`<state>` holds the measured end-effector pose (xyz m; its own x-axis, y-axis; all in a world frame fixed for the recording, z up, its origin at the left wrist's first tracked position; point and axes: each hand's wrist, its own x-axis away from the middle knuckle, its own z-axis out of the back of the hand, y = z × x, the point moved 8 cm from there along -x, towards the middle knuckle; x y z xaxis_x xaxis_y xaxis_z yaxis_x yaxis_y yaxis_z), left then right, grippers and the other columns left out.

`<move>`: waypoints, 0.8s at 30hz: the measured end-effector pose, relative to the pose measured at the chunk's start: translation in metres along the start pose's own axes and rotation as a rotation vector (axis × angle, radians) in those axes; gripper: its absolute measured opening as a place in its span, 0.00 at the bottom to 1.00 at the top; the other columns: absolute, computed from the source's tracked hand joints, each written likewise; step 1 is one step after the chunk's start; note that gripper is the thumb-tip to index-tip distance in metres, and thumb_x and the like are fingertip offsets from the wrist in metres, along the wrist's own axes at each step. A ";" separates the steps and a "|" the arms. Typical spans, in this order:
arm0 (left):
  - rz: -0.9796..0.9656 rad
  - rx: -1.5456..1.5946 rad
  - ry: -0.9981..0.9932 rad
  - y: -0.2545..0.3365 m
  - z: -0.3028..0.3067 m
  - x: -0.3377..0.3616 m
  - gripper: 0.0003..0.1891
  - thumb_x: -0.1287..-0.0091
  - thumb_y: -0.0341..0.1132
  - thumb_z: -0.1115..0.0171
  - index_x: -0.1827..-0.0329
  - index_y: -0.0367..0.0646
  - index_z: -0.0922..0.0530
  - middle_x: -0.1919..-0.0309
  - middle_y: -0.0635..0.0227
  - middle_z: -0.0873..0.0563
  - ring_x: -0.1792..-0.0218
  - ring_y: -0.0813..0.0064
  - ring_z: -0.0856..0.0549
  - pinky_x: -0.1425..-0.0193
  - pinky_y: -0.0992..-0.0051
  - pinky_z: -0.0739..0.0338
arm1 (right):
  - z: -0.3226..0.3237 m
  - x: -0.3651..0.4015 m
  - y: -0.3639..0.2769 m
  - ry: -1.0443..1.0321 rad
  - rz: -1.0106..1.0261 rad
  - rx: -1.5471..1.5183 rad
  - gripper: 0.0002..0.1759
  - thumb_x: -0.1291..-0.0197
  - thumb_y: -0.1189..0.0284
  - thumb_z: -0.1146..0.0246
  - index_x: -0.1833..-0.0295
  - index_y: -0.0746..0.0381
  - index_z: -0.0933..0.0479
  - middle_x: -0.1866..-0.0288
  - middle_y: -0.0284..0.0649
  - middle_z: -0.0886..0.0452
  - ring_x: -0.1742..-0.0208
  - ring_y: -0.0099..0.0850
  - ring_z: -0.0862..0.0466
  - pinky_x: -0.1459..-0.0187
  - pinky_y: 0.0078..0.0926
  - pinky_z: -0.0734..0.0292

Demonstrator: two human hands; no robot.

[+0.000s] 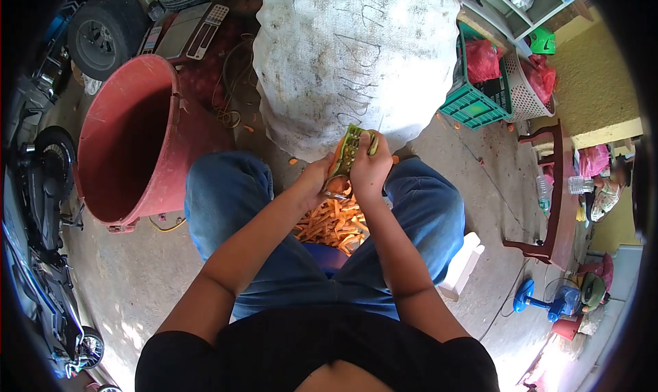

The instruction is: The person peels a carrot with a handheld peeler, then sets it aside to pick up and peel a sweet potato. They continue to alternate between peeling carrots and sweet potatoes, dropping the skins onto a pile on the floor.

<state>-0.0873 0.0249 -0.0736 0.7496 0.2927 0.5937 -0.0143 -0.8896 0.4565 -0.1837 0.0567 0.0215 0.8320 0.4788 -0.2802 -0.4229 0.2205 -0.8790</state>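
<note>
Between my knees both hands grip a green hand-held fry cutter [352, 143] with rows of studs and a metal frame at its lower end. My left hand [315, 178] is closed round its lower left side. My right hand [371, 167] wraps its right side, near the top. A piece of orange root vegetable [337, 185] shows at the cutter's lower end, between the hands. Directly below, orange strips [332, 225] are heaped in a blue basin [323, 256], partly hidden by my forearms and legs.
A big white sack [356, 63] with handwriting stands right in front. To the left are a red tub [127, 141], a weighing scale [192, 35] and a motorbike [41, 186]. On the right are a green crate [476, 105], a wooden frame [561, 207] and a blue fan [541, 303].
</note>
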 end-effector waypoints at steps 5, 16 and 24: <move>0.050 -0.331 -0.063 -0.009 -0.013 0.016 0.19 0.33 0.44 0.67 0.56 0.39 0.31 0.72 0.67 0.23 0.73 0.76 0.21 0.71 0.76 0.25 | 0.039 -0.057 0.059 0.264 -0.118 0.152 0.11 0.45 0.72 0.47 0.72 0.70 0.29 0.83 0.47 0.26 0.84 0.34 0.29 0.81 0.32 0.36; 0.175 0.056 -0.180 -0.009 -0.002 -0.002 0.18 0.33 0.46 0.64 0.58 0.41 0.31 0.70 0.66 0.23 0.70 0.72 0.22 0.68 0.71 0.26 | 0.016 -0.015 0.022 0.030 -0.246 -0.303 0.12 0.42 0.70 0.48 0.68 0.69 0.29 0.82 0.39 0.27 0.82 0.21 0.30 0.80 0.23 0.35; 0.093 0.136 -0.157 -0.008 -0.005 0.000 0.19 0.33 0.45 0.66 0.53 0.42 0.32 0.62 0.65 0.22 0.64 0.72 0.21 0.62 0.71 0.24 | 0.003 0.006 0.002 0.020 -0.054 -0.177 0.11 0.42 0.70 0.48 0.66 0.69 0.29 0.80 0.44 0.26 0.80 0.27 0.27 0.75 0.24 0.32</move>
<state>-0.0909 0.0341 -0.0739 0.8429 0.1581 0.5144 -0.0073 -0.9524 0.3049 -0.1805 0.0627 0.0193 0.8595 0.4527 -0.2373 -0.3096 0.0917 -0.9464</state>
